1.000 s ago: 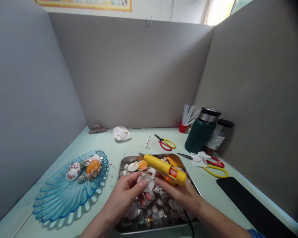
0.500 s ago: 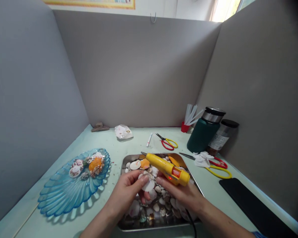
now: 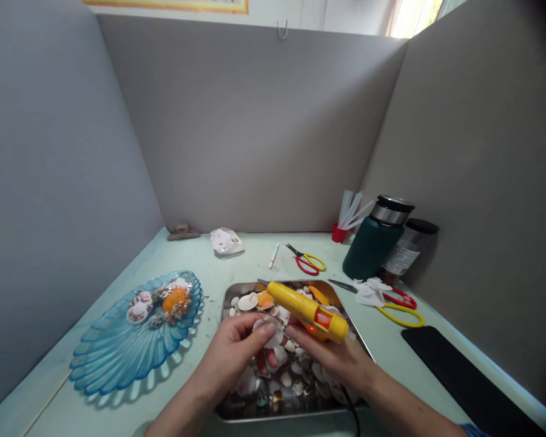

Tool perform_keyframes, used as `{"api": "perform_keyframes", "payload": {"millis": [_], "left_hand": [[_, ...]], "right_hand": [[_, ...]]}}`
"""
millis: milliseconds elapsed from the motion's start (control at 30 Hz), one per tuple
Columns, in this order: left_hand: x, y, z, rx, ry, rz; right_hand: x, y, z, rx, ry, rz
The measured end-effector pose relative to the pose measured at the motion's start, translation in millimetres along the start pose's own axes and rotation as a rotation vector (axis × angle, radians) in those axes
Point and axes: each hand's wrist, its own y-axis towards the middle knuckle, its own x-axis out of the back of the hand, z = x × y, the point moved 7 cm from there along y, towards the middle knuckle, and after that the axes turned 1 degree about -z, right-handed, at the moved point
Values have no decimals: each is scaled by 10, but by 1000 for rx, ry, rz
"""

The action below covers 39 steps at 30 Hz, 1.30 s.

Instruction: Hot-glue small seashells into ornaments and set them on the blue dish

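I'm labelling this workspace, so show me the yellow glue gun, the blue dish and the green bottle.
Yellow glue gun [image 3: 303, 308]: head view, middle of its body.
Blue dish [image 3: 130, 345]: head view, its bare ribbed surface.
Green bottle [image 3: 374, 247]: head view, its green side.

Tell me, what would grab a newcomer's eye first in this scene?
Probably the bright yellow plastic glue gun in the right hand, over a shiny rectangular metal tray of mixed shells at the front centre. Next comes the translucent blue, fan-ribbed dish on the left, with a vivid orange shell near its far end. A dark green bottle with a silver-and-black top stands at the back right.
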Motion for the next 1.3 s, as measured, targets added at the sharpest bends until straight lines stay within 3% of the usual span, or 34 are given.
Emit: {"api": "perform_keyframes", "payload": {"millis": [633, 833, 1300], "left_hand": [[-29, -2, 39, 15, -13, 59], [-1, 7, 41, 14, -113, 15], [42, 11, -1, -1, -53, -51]], "right_hand": [[11, 2, 15, -24, 29, 0], [11, 2, -4, -43, 52, -16], [-1, 1, 33, 17, -9, -16]]}}
